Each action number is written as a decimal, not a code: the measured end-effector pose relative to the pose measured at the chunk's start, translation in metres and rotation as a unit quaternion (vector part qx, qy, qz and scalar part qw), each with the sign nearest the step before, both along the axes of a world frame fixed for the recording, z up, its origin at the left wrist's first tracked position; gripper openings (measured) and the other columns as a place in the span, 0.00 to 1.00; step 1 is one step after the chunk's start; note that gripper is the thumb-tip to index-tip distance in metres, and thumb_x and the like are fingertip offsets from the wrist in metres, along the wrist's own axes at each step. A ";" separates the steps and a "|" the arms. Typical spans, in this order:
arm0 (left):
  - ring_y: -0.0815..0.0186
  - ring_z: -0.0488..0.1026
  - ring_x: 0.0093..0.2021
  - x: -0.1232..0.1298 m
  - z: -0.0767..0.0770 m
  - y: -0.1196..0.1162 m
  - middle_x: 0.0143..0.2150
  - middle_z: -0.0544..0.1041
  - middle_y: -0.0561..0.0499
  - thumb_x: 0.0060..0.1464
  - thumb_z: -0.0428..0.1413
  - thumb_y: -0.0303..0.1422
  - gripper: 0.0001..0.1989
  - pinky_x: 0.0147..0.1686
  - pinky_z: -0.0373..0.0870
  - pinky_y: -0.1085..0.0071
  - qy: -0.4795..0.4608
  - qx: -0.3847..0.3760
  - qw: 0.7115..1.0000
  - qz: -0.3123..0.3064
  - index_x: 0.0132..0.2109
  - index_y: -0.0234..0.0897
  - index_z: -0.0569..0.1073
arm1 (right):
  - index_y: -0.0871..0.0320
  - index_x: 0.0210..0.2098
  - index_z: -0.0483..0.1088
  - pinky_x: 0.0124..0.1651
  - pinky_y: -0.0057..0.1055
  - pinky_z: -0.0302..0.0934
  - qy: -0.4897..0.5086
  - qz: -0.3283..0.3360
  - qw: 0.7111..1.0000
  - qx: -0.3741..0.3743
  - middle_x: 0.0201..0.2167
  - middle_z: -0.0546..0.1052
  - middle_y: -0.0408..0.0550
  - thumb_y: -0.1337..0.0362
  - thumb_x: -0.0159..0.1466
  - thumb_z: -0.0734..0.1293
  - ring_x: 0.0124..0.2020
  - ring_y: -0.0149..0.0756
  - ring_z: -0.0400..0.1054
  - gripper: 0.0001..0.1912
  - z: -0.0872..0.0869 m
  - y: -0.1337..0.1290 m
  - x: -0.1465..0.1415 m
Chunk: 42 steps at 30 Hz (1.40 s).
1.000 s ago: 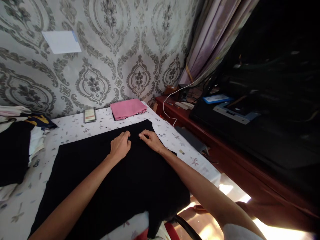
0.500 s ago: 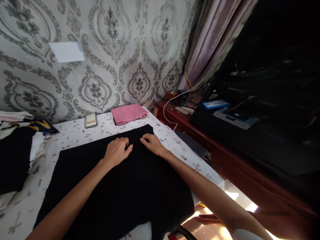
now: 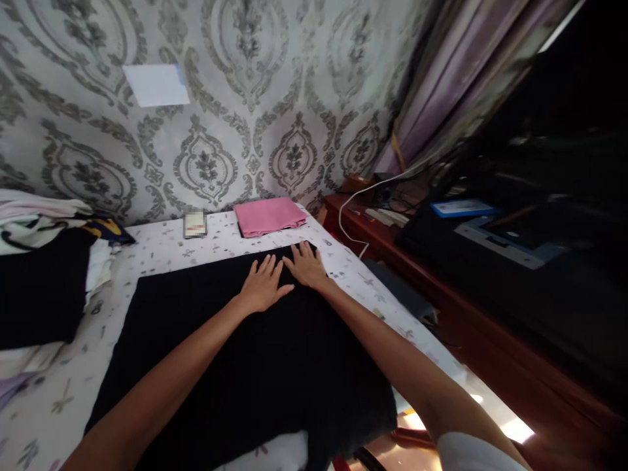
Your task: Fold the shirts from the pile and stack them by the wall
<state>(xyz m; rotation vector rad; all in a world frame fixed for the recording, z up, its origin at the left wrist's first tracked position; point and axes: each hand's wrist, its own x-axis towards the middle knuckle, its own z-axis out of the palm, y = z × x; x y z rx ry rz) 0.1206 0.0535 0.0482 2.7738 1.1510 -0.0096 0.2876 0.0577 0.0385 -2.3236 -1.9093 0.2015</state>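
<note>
A large black cloth (image 3: 275,366), perhaps a garment, lies spread over the white patterned sheet (image 3: 161,252). My left hand (image 3: 262,286) rests flat on it near the far edge, fingers spread and pointing away from me. Just to the right, my right hand (image 3: 307,265) also lies flat on the cloth, close to its far right corner, with the fingers apart. Neither hand grips anything. Beyond the far edge sits a folded pink cloth (image 3: 269,217).
On the left is a pile of clothes (image 3: 44,281). A small blurred card (image 3: 195,224) lies by the wall. At right stand a dark red cabinet (image 3: 383,229) and a big black screen (image 3: 549,196). A white cable (image 3: 343,216) hangs over the cabinet's edge.
Both hands have slid forward over the black cloth, and their curled fingers have straightened and spread. The view has shifted slightly, so the scene sits a little further right.
</note>
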 end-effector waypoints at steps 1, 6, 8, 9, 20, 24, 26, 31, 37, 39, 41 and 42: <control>0.50 0.39 0.76 -0.002 0.002 -0.001 0.76 0.46 0.36 0.66 0.38 0.55 0.41 0.71 0.41 0.46 0.001 -0.004 1.000 0.007 0.74 0.30 0.49 | 0.65 0.72 0.50 0.72 0.54 0.35 -0.003 -0.008 1.000 -0.006 0.74 0.46 0.64 0.48 0.73 0.50 0.75 0.50 0.36 0.36 0.000 0.000 0.000; 0.46 0.38 0.76 -0.032 0.007 -0.005 0.77 0.45 0.44 0.64 0.37 0.59 0.40 0.69 0.41 0.37 -0.012 -0.017 0.998 0.054 0.74 0.42 0.48 | 0.62 0.73 0.49 0.71 0.55 0.36 -0.019 -0.012 1.000 -0.009 0.75 0.46 0.62 0.45 0.73 0.48 0.75 0.49 0.36 0.37 -0.003 0.003 0.002; 0.47 0.38 0.76 -0.056 0.006 -0.006 0.76 0.46 0.43 0.64 0.36 0.59 0.40 0.69 0.40 0.35 -0.011 -0.010 0.996 0.092 0.74 0.41 0.47 | 0.62 0.72 0.50 0.71 0.56 0.37 -0.023 -0.006 1.000 -0.006 0.74 0.47 0.63 0.45 0.73 0.48 0.75 0.50 0.36 0.37 -0.006 0.004 0.002; 0.47 0.39 0.76 -0.070 0.006 -0.006 0.76 0.47 0.41 0.65 0.35 0.58 0.40 0.68 0.40 0.35 -0.007 -0.005 0.993 0.116 0.74 0.39 0.48 | 0.62 0.72 0.50 0.71 0.56 0.38 -0.024 -0.002 1.000 -0.003 0.74 0.48 0.64 0.45 0.73 0.48 0.75 0.51 0.37 0.37 -0.007 0.004 0.003; 0.47 0.41 0.76 -0.216 0.013 0.011 0.75 0.47 0.32 0.64 0.36 0.57 0.44 0.70 0.43 0.43 0.045 0.011 0.947 0.317 0.73 0.25 0.50 | 0.61 0.69 0.56 0.69 0.59 0.42 -0.016 0.020 0.999 0.043 0.72 0.54 0.65 0.44 0.72 0.50 0.74 0.54 0.43 0.36 -0.018 0.007 0.008; 0.48 0.41 0.76 -0.247 0.009 0.012 0.76 0.44 0.34 0.65 0.35 0.56 0.43 0.69 0.44 0.41 0.040 0.008 0.937 0.348 0.73 0.25 0.48 | 0.62 0.66 0.62 0.68 0.57 0.44 0.015 0.030 0.997 0.068 0.70 0.59 0.64 0.48 0.71 0.53 0.72 0.53 0.47 0.32 -0.015 0.008 0.007; 0.47 0.43 0.75 -0.258 0.008 0.011 0.76 0.46 0.33 0.65 0.35 0.54 0.42 0.69 0.45 0.40 0.037 0.013 0.935 0.353 0.73 0.25 0.48 | 0.64 0.62 0.66 0.66 0.53 0.50 0.071 0.026 0.992 0.101 0.65 0.66 0.64 0.52 0.71 0.55 0.68 0.52 0.56 0.29 -0.011 0.007 0.012; 0.41 0.48 0.74 -0.271 0.011 -0.011 0.73 0.51 0.25 0.65 0.37 0.51 0.41 0.67 0.47 0.37 0.018 0.083 0.935 0.345 0.71 0.18 0.52 | 0.64 0.57 0.70 0.56 0.45 0.64 0.237 -0.042 0.949 0.206 0.53 0.77 0.61 0.52 0.68 0.56 0.53 0.49 0.70 0.27 0.000 -0.034 0.043; 0.50 0.56 0.72 -0.249 0.014 -0.093 0.73 0.58 0.37 0.65 0.38 0.51 0.34 0.69 0.54 0.50 -0.055 0.082 0.991 0.087 0.66 0.32 0.66 | 0.56 0.55 0.70 0.55 0.50 0.64 0.207 -0.053 0.951 0.223 0.51 0.75 0.59 0.46 0.66 0.60 0.53 0.51 0.69 0.26 0.000 -0.187 0.041; 0.52 0.61 0.69 -0.239 0.015 -0.123 0.71 0.63 0.44 0.64 0.43 0.51 0.29 0.68 0.56 0.50 -0.058 0.046 0.997 -0.001 0.64 0.42 0.69 | 0.55 0.54 0.70 0.59 0.54 0.61 0.170 -0.073 0.950 0.251 0.49 0.75 0.60 0.47 0.67 0.60 0.54 0.53 0.68 0.25 -0.004 -0.238 0.023; 0.52 0.66 0.66 -0.234 0.015 -0.146 0.69 0.67 0.46 0.62 0.49 0.50 0.27 0.65 0.61 0.51 -0.056 0.020 0.997 -0.045 0.64 0.48 0.70 | 0.53 0.53 0.71 0.59 0.56 0.60 0.159 -0.112 0.944 0.267 0.49 0.74 0.58 0.47 0.67 0.61 0.55 0.54 0.66 0.23 -0.010 -0.278 0.002; 0.52 0.68 0.64 -0.234 0.015 -0.155 0.67 0.69 0.47 0.61 0.51 0.49 0.26 0.63 0.64 0.52 -0.055 0.015 0.997 -0.054 0.63 0.49 0.71 | 0.52 0.54 0.70 0.58 0.57 0.60 0.163 -0.141 0.937 0.276 0.49 0.73 0.58 0.47 0.66 0.61 0.55 0.55 0.65 0.23 -0.013 -0.293 -0.008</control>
